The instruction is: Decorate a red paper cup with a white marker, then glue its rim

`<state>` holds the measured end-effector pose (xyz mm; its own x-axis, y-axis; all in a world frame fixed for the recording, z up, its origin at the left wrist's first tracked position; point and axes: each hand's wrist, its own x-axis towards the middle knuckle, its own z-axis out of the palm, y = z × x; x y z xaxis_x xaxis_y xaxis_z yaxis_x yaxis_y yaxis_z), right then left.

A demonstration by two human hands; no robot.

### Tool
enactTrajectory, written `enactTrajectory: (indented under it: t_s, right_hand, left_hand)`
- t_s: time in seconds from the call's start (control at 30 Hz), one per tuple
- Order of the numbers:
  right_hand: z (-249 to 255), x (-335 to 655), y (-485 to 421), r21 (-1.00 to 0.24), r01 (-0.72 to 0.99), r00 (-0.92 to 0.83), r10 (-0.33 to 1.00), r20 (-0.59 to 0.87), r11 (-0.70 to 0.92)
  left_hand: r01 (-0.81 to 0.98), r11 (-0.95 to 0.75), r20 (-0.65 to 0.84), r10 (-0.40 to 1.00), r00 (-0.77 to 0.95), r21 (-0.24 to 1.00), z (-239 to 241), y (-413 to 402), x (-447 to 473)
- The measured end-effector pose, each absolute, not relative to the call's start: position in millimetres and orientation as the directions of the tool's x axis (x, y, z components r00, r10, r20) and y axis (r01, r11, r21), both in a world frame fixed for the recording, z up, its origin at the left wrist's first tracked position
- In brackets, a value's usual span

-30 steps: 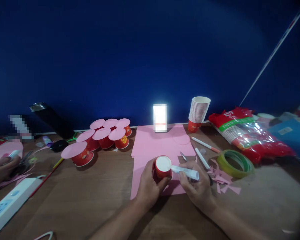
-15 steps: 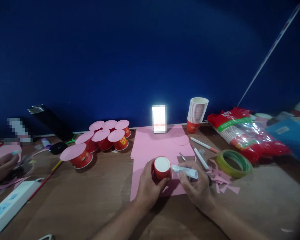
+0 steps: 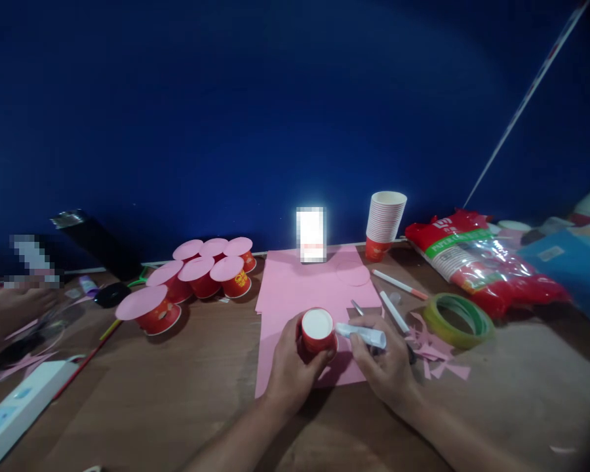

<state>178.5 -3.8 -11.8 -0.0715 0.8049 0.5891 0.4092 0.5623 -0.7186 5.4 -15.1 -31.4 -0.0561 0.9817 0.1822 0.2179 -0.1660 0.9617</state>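
My left hand (image 3: 295,364) is wrapped round a red paper cup (image 3: 318,337), turned with its pale round base up, above the pink paper (image 3: 275,341). In my right hand (image 3: 386,364) is a whitish, tube-shaped glue stick (image 3: 361,335), its tip close against the cup's side near the base; whether they touch I cannot tell. A silver blade tip (image 3: 356,307) shows just beyond my right fingers, most of it hidden by the hand. On the pink sheet behind, a circle outline (image 3: 353,273) is visible.
Several red cups topped with pink discs (image 3: 199,267) stand left. Stacked cups (image 3: 385,223), a red bag (image 3: 482,262), a tape roll (image 3: 457,320), markers (image 3: 400,285) and paper scraps (image 3: 432,351) lie right. A power strip (image 3: 19,410) and another person's hand (image 3: 17,311) are at left.
My hands, the cup and the glue stick hold nearly the same pose. The other person's hand at left has moved up and away from the pink paper there. The view has shifted slightly.
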Motion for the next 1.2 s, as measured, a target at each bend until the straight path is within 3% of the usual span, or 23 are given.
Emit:
enactTrajectory:
  t_s: [0.3,0.63,1.2]
  right_hand:
    - [-7.3,175.8,-8.6,-0.767,0.314,-0.050,0.816,0.576,0.560]
    - [-20.4,178.2,-5.3,-0.889,0.179,0.038,0.900,0.434,0.421]
    - [-16.1,175.6,-9.9,-0.873,0.236,-0.083,0.904,0.420,0.428]
  left_hand:
    - [0.205,-0.160,0.169,0.985,-0.028,0.966,-33.5,-16.3,4.3]
    - [0.245,-0.148,0.165,0.985,-0.051,0.958,-30.7,-15.7,4.6]
    - [0.158,-0.145,0.159,0.984,-0.079,0.977,-30.2,-14.7,5.3]
